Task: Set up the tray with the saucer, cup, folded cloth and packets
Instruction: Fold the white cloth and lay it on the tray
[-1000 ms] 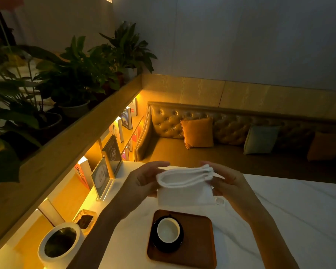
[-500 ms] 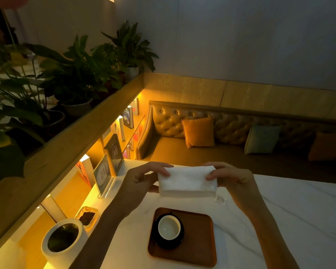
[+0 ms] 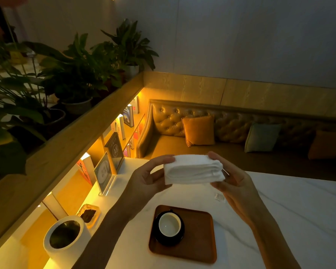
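Note:
A brown wooden tray (image 3: 199, 240) lies on the white table. On its left half stands a black saucer (image 3: 163, 239) with a white-lined cup (image 3: 169, 224) on it. Above the tray, in the air, I hold a folded white cloth (image 3: 193, 169) between both hands. My left hand (image 3: 145, 178) pinches its left end and my right hand (image 3: 235, 183) grips its right end. A small pale packet (image 3: 219, 197) lies on the table beside my right wrist, partly hidden.
A white cylindrical pot (image 3: 66, 241) stands at the table's near left. Behind it are a small dish with dark contents (image 3: 88, 213) and an acrylic sign holder (image 3: 104, 174). A lit bookshelf runs along the left. A tufted bench with cushions (image 3: 199, 130) lies beyond the table.
The cloth hung down unfolded a second ago. It has since been folded into a compact bundle held level between both hands, slightly higher above the tray.

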Demonstrator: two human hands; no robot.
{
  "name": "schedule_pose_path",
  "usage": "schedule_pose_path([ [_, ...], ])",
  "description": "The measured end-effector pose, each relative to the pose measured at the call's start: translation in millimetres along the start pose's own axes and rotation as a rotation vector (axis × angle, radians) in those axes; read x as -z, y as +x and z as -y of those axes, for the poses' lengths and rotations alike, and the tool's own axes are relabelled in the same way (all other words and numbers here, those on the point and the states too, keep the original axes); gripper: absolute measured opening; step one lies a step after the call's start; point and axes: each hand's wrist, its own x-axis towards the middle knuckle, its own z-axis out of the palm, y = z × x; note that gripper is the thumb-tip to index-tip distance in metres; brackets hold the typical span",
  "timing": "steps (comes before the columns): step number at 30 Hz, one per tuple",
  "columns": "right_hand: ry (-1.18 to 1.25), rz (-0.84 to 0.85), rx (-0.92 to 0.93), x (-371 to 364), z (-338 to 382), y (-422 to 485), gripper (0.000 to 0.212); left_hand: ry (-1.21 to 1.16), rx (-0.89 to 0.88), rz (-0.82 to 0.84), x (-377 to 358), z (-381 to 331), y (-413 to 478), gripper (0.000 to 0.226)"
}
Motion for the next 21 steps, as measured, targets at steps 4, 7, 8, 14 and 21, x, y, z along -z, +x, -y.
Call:
schedule_pose_path([
  [4, -0.205, -0.117, -0.034, -8, -7, -3, 0.036, 0.227, 0.006, -0.077, -4, 10, 1, 0.037],
  [7, -0.274, -0.161, -0.082, -12, -16, -7, 0.026, 0.218, 0.119, -0.044, -8, 18, -3, 0.037],
  [8, -0.274, -0.170, -0.094, -14, -20, -9, 0.025, 0.212, 0.151, -0.039, -10, 20, -4, 0.038],
  [14, -0.220, -0.276, -0.216, -19, -36, -24, 0.024, 0.175, 0.266, -0.181, -30, 33, -8, 0.038],
  [21, -0.161, -0.414, -0.348, -5, -48, -40, 0.028, 0.064, 0.352, -0.227, -56, 53, -4, 0.017],
])
